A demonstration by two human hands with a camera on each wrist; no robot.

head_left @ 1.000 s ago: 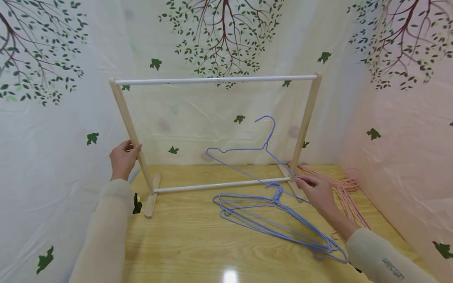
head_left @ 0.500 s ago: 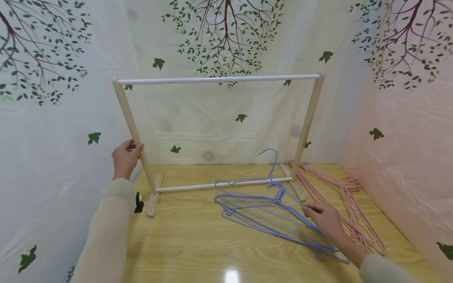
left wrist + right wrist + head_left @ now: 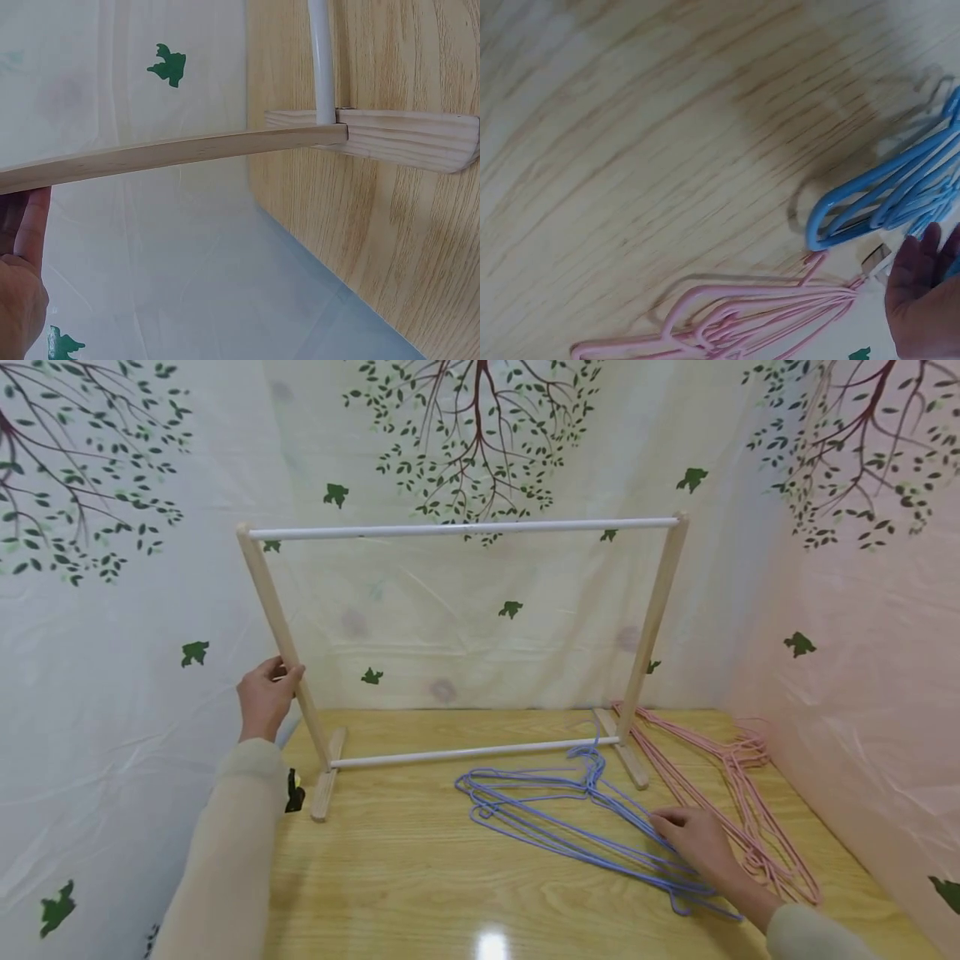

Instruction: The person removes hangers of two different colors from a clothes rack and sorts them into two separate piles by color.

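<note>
A small clothes rack with wooden posts and a white top bar point(image 3: 465, 529) stands upright on the table. My left hand point(image 3: 266, 697) grips its left post point(image 3: 264, 585) partway up, and the left wrist view shows the fingers point(image 3: 31, 225) at the wood. Blue wire hangers point(image 3: 525, 839) lie in a stack in front of the rack's right half. At the stack's right side, thumb and fingers of my right hand point(image 3: 697, 843) pinch the arm of a blue hanger; its hook point(image 3: 597, 727) shows just behind the other hooks. Seen from the right wrist, that hand point(image 3: 926, 300) partly covers the blue wires.
Pink hangers point(image 3: 738, 777) lie in a pile to the right of the rack, beside the right wall sheet. A small black object point(image 3: 294, 792) sits left of the rack's left foot point(image 3: 324, 789). Leaf-printed sheets point(image 3: 420, 635) enclose the table point(image 3: 390, 877).
My right hand has brought the blue hanger down from an upright tilt onto the blue stack, moving slightly right and nearer to me. The left hand has stayed on the post.
</note>
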